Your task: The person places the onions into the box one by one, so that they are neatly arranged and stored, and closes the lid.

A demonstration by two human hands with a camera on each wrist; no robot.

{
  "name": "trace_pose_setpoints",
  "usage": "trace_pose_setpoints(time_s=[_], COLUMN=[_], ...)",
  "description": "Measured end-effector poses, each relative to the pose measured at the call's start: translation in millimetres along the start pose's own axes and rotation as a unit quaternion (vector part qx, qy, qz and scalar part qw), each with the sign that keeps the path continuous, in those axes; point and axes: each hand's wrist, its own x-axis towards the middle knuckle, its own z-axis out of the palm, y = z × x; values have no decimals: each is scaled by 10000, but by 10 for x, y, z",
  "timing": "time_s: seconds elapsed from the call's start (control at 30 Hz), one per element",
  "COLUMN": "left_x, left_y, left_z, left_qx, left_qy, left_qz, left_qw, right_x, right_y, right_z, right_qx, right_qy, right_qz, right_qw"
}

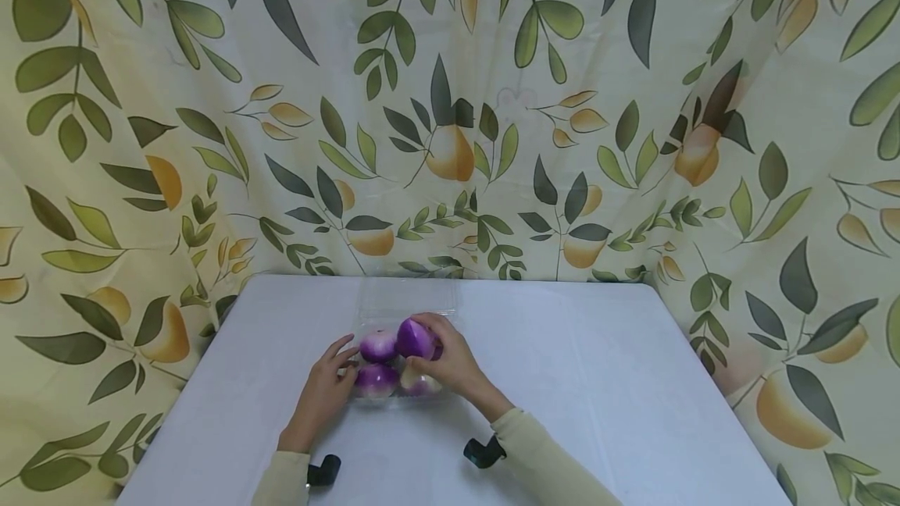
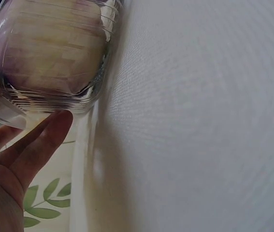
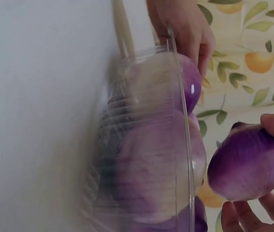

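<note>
A clear plastic clamshell box (image 3: 191,159) stands on the white table with its lid (image 1: 408,299) folded back behind it. Three purple-and-white onions show in the box: a back-left onion (image 1: 378,347), a front-left onion (image 1: 376,380) and a front-right onion (image 1: 419,383). Above the box's right side, my right hand (image 1: 450,358) holds another onion (image 3: 250,162) between thumb and fingers, apart from the rim in the right wrist view. My left hand (image 1: 326,387) touches the left side of the box, fingers mostly straight.
The white-covered table (image 1: 598,373) extends to both sides of the box. Behind it hangs a curtain (image 1: 450,123) printed with leaves and oranges. A black wrist mount (image 1: 485,453) sits at the right wrist, another mount (image 1: 325,471) at the left.
</note>
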Motion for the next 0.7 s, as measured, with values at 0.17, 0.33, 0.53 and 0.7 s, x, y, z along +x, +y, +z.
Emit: trace_pose_setpoints(time_s=[0.17,0.33,0.53,0.7], left_x=[-5,-10,-11,-8], left_y=[-6,-1,10,-1], left_z=[1,-3,-7,5], left_qx=[-63,-50,-1,28], left_qy=[6,-10,40,80], left_qz=[35,-19,-25,69], left_qw=[10000,10000,10000,9999], right_x=[23,50,67,59], right_y=[4,-5,17,23], right_z=[50,90,129,150], right_qx=[-341,-684,-882,-823], right_qy=[-105,-227,-382,-467], right_qz=[-110,-57,-30,-20], right_qw=[9993,9974,9954,9955])
